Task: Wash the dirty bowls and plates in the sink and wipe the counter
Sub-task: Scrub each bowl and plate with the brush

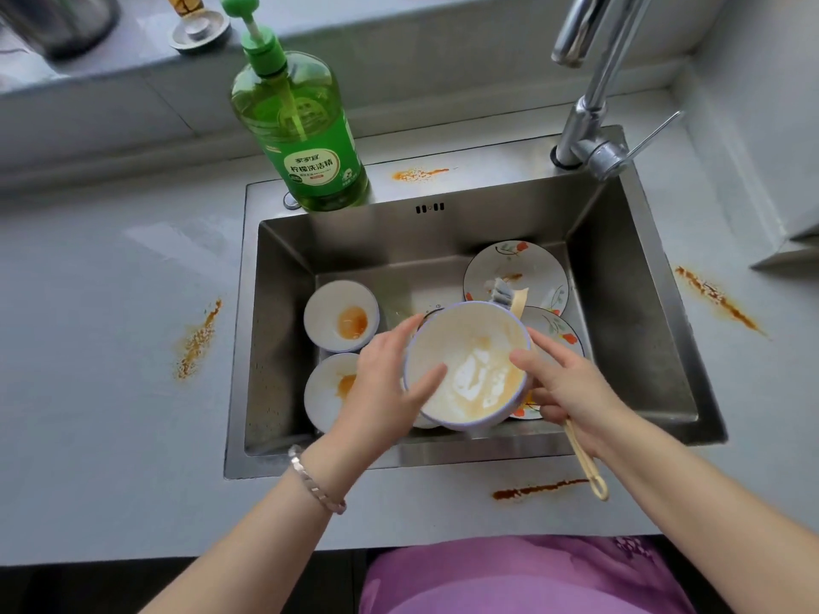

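Note:
Over the steel sink (241, 347) I hold a white bowl (469, 343) with a lilac rim, tilted toward me, with orange sauce and foam smeared inside. My left hand (381, 383) grips its left rim, thumb inside. My right hand (571, 387) holds a cream dish brush (585, 463) against the bowl's right side, thumb on the rim. The brush head (503, 293) sticks out beyond the bowl's far edge. Two small dirty bowls (337, 316) (325, 392) sit at the sink's left. Two floral plates (518, 263) (560, 332) lie at the right, partly hidden.
A green dish soap bottle (301, 126) stands on the sink's back ledge and the faucet (589, 126) at the back right. Orange sauce stains mark the grey counter at the left (197, 343), right (718, 299), front (536, 489) and on the back ledge (421, 173).

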Available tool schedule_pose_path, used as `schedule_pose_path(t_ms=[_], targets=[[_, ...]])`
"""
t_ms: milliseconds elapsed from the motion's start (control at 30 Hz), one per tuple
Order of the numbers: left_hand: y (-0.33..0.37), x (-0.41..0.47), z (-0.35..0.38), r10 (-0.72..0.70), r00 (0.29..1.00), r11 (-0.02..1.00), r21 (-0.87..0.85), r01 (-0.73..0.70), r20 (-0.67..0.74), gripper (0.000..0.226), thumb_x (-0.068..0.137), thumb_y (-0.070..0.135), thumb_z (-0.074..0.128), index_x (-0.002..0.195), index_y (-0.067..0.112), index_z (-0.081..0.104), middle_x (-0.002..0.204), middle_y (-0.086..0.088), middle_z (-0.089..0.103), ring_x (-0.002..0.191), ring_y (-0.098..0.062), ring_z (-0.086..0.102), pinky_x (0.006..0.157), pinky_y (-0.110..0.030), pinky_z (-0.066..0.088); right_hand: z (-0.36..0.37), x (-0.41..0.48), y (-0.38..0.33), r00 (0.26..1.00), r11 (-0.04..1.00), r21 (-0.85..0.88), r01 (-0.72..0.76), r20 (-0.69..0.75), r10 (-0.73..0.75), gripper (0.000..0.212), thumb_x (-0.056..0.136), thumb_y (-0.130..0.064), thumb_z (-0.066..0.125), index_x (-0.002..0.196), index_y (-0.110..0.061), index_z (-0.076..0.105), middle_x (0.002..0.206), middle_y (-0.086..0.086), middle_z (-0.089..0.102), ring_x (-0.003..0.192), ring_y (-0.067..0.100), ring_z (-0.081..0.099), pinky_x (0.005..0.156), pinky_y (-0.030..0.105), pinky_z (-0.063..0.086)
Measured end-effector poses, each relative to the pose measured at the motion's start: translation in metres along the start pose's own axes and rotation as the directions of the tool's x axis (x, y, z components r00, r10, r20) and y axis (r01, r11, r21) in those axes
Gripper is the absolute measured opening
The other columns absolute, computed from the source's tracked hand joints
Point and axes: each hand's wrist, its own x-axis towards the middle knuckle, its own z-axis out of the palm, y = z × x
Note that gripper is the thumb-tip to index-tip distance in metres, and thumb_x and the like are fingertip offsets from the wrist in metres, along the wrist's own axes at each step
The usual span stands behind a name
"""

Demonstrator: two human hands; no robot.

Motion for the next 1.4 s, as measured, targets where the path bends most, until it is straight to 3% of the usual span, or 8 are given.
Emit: schedule_pose_path(t_ms=[267, 400, 500, 700, 867, 967, 1100, 1400], targets=[[0.034, -0.014, 0.033, 0.246, 0.957, 0.895, 0.342, -0.285, 0.153, 0.019, 0.086, 0.023, 0.058, 0.079, 0.015, 0.043, 0.079, 0.000, 0.053, 0.081, -0.023, 0.052, 0.060, -0.031, 0.030, 0.024, -0.017, -0.005, 0.988, 0.988, -0.115, 0.100, -0.110, -0.113, 0.059, 0.071, -0.034, 0.074, 0.126, -0.038, 0.052, 0.090, -0.008, 0.067, 0.062, 0.004, 0.055, 0.049, 0.015, 0.038], [0.033, -0.003, 0.007, -0.053, 0.997, 0.991, -0.121, 0.060, 0.058, 0.018, 0.076, 0.016, 0.074, 0.077, 0.007, 0.058, 0.076, -0.005, 0.062, 0.071, -0.021, 0.055, 0.064, -0.034, 0.043, 0.009, -0.027, -0.023, 0.951, 0.917, -0.289, 0.274, -0.058, -0.303, 0.036, 0.087, -0.040, 0.057, 0.122, -0.045, 0.049, 0.081, -0.005, 0.068, 0.040, -0.004, 0.045, 0.041, 0.010, 0.037], [0.030, 0.001, -0.014, -0.241, 0.956, 0.841, -0.455, 0.292, 0.167, 0.016, 0.075, 0.003, 0.074, 0.087, 0.011, 0.066, 0.087, -0.011, 0.071, 0.082, -0.026, 0.066, 0.078, -0.041, 0.054, -0.014, -0.035, -0.036, 0.890, 0.738, -0.528, 0.420, 0.080, -0.449, 0.030, 0.093, -0.030, 0.049, 0.106, -0.057, 0.050, 0.057, -0.012, 0.058, 0.050, 0.001, 0.047, 0.048, 0.013, 0.039], [0.025, 0.000, -0.029, -0.209, 0.961, 0.904, -0.339, 0.260, 0.180, 0.025, 0.071, -0.005, 0.075, 0.095, 0.001, 0.067, 0.091, -0.016, 0.071, 0.088, -0.025, 0.067, 0.085, -0.046, 0.052, -0.009, -0.061, -0.029, 0.777, 0.269, -0.750, 0.605, 0.481, -0.405, 0.034, 0.085, -0.042, 0.044, 0.099, -0.073, 0.041, 0.054, -0.002, 0.059, 0.046, 0.008, 0.042, 0.042, 0.020, 0.029], [0.024, -0.008, -0.038, -0.147, 0.958, 0.901, -0.367, 0.231, 0.245, 0.026, 0.073, -0.008, 0.072, 0.093, 0.006, 0.065, 0.091, -0.012, 0.072, 0.087, -0.027, 0.067, 0.081, -0.040, 0.054, -0.015, -0.034, -0.049, 0.877, 0.446, -0.783, 0.434, 0.254, -0.407, 0.033, 0.093, -0.029, 0.050, 0.112, -0.056, 0.050, 0.096, 0.006, 0.072, 0.082, 0.016, 0.065, 0.072, 0.037, 0.055], [0.022, -0.010, -0.042, -0.135, 0.966, 0.896, -0.390, 0.215, 0.221, 0.029, 0.072, -0.009, 0.071, 0.097, 0.005, 0.065, 0.092, -0.013, 0.071, 0.086, -0.026, 0.067, 0.081, -0.041, 0.055, -0.009, -0.054, -0.039, 0.801, 0.451, -0.677, 0.582, 0.383, -0.459, 0.037, 0.091, -0.028, 0.053, 0.106, -0.061, 0.052, 0.070, -0.013, 0.069, 0.055, 0.004, 0.058, 0.051, 0.014, 0.046], [0.021, -0.012, -0.045, -0.123, 0.964, 0.903, -0.376, 0.207, 0.234, 0.028, 0.073, -0.010, 0.070, 0.097, 0.004, 0.065, 0.091, -0.012, 0.071, 0.085, -0.025, 0.068, 0.081, -0.042, 0.055, -0.011, -0.042, -0.046, 0.838, 0.508, -0.673, 0.538, 0.361, -0.409, 0.035, 0.092, -0.027, 0.050, 0.105, -0.059, 0.051, 0.037, -0.013, 0.043, 0.039, 0.006, 0.029, 0.045, 0.021, 0.030], [0.021, -0.013, -0.044, -0.134, 0.961, 0.873, -0.430, 0.230, 0.243, 0.030, 0.073, -0.009, 0.071, 0.099, 0.002, 0.064, 0.093, -0.014, 0.071, 0.088, -0.029, 0.067, 0.081, -0.044, 0.055, -0.009, -0.040, -0.055, 0.873, 0.487, -0.733, 0.475, 0.322, -0.367, 0.030, 0.093, -0.029, 0.047, 0.112, -0.051, 0.055, 0.039, -0.021, 0.049, 0.039, 0.007, 0.032, 0.047, 0.026, 0.031]])
